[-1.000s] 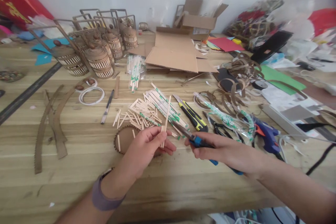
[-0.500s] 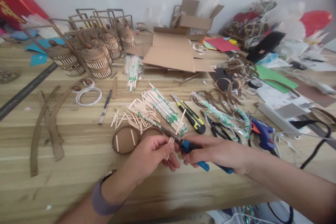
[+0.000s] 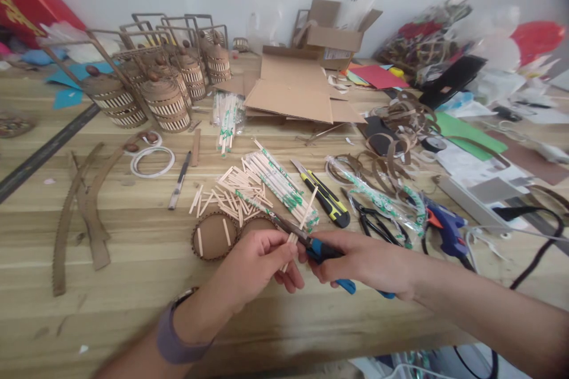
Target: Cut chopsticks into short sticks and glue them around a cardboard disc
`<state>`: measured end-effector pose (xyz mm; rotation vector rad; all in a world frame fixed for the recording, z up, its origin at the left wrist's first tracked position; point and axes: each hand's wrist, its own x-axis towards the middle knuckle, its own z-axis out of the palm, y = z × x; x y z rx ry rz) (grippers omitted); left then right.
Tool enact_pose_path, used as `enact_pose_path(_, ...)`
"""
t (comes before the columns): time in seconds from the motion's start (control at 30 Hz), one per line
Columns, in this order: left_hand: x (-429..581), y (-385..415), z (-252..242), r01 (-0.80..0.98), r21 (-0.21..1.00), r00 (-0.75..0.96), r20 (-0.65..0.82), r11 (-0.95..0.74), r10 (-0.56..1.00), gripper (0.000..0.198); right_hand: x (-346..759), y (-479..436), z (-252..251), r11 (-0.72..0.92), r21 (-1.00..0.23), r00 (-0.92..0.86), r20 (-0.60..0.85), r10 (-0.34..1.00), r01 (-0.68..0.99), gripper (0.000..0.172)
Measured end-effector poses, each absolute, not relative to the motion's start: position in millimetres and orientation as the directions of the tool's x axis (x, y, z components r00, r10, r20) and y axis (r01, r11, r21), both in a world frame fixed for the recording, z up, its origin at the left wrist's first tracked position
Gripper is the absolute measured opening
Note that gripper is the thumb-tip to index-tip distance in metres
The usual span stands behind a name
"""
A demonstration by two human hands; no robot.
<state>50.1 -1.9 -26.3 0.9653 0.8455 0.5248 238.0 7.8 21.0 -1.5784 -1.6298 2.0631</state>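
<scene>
My left hand (image 3: 269, 254) is closed, pinching thin wooden sticks (image 3: 310, 207) between thumb and fingers. In my right hand (image 3: 355, 260) are long-nosed pliers (image 3: 291, 226) with blue and black handles, their dark jaws across the sticks just above my left fingertips. Whether the jaws are fully closed is hard to see. Just left of my hands lies a round brown cardboard piece (image 3: 216, 243) with a ridged rim and two short sticks on it. A second round piece (image 3: 258, 225) is partly hidden by my left hand. Behind them is a pile of short cut sticks (image 3: 235, 186).
Wrapped sticks (image 3: 275, 174), a yellow-black utility knife (image 3: 326, 198), black pliers (image 3: 376, 219) and a blue glue gun (image 3: 447, 228) lie beyond and right of my hands. Lidded lantern-like baskets (image 3: 164, 103) stand back left. Flattened cardboard (image 3: 291, 86) and curled strips (image 3: 395, 142) lie farther back.
The pliers' handles have come slightly closer together in my right hand. The grip of my left hand on the sticks looks the same; the whole view has shifted slightly.
</scene>
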Motion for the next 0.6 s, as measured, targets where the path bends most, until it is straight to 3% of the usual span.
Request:
enact_pose_path(0.3,49.3,-1.2,-25.4,0.009,0.908,0.575,-0.348,0.420,0.740,0.039,238.7,4.8,9.6,-0.252,-0.817,-0.536,-0.540,0.649,0.519,0.005)
enact_pose_path(0.6,49.5,-1.3,-21.7,0.024,0.905,0.544,-0.368,0.425,0.754,0.040,239.0,5.3,15.4,-0.488,-0.786,-0.503,-0.617,0.604,0.379,0.013)
